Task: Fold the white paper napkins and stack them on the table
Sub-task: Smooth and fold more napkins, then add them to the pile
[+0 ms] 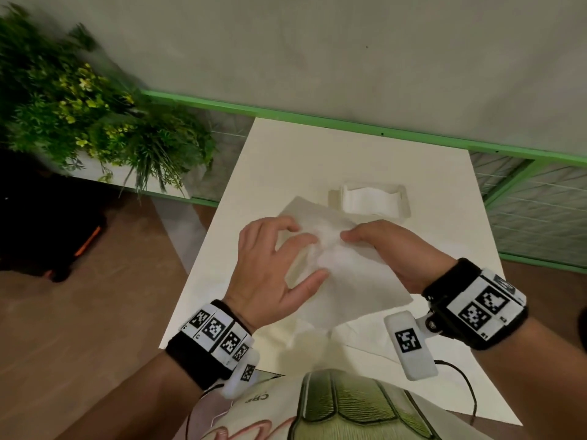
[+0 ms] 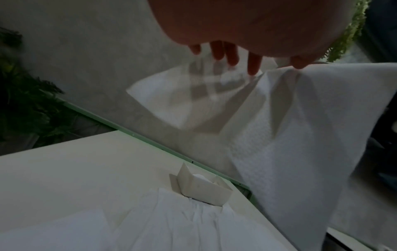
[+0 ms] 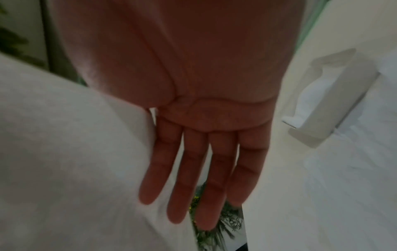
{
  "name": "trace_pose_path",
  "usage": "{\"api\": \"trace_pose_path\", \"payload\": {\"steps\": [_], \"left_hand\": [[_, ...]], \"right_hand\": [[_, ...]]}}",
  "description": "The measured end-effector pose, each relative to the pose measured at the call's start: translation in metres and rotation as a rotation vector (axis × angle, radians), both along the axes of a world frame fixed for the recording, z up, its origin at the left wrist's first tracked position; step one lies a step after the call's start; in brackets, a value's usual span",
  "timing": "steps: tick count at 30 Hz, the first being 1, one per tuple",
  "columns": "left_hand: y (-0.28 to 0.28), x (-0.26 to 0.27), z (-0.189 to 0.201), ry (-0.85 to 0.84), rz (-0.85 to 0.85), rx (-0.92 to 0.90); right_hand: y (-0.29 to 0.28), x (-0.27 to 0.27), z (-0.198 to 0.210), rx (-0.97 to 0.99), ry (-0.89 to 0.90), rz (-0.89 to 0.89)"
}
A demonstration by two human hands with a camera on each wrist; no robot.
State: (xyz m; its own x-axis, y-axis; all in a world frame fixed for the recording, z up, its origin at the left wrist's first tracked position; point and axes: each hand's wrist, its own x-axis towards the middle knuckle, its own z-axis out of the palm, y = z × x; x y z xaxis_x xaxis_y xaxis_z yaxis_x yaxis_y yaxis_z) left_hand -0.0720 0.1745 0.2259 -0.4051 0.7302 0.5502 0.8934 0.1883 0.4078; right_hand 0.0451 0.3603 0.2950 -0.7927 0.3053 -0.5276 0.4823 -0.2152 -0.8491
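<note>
Against the grey wall stands a white bench point(image 1: 413, 173), with a leafy plant point(image 1: 79, 100) off its 10 o'clock corner. Above the bench's middle a white napkin point(image 1: 359, 281) is held up, unfolded. At 12 o'clock from it sits a white napkin holder point(image 1: 371, 201). Of the hands, the left hand point(image 1: 273, 268) pinches the napkin with curled fingers; the right hand point(image 1: 394, 252) lies against it, fingers straight.
</note>
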Motion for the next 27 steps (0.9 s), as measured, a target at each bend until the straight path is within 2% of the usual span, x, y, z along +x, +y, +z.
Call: {"api": "trace_pose_path", "payload": {"steps": [5,9,12,15,17,19,21,24,27], "left_hand": [[-0.005,-0.013,0.003,-0.199,-0.061,-0.114],[-0.016,-0.013,-0.001,-0.400,-0.125,-0.031],[-0.020,-0.013,-0.002,-0.447,-0.155,0.037],[-0.021,-0.017,-0.003,-0.524,-0.146,0.011],[-0.025,-0.022,-0.005,-0.594,-0.117,-0.029],[-0.030,-0.027,-0.006,-0.597,-0.107,-0.100],[-0.036,-0.032,-0.007,-0.535,-0.122,-0.200],[-0.042,-0.038,-0.007,-0.457,-0.150,-0.338],[-0.048,-0.040,-0.008,-0.426,-0.146,-0.410]], "right_hand": [[-0.008,-0.004,0.007,0.138,-0.024,0.130],[-0.007,-0.007,0.014,0.147,0.059,0.137],[-0.010,-0.009,0.021,0.165,0.127,0.132],[-0.012,-0.011,0.026,0.194,0.160,0.128],[-0.008,-0.012,0.018,0.376,0.122,0.149],[-0.007,-0.014,0.011,0.772,0.116,0.113],[-0.014,-0.019,0.012,1.138,0.227,0.098],[-0.031,-0.030,0.002,1.294,0.322,0.433],[-0.047,-0.048,-0.030,1.301,0.136,0.771]]}}
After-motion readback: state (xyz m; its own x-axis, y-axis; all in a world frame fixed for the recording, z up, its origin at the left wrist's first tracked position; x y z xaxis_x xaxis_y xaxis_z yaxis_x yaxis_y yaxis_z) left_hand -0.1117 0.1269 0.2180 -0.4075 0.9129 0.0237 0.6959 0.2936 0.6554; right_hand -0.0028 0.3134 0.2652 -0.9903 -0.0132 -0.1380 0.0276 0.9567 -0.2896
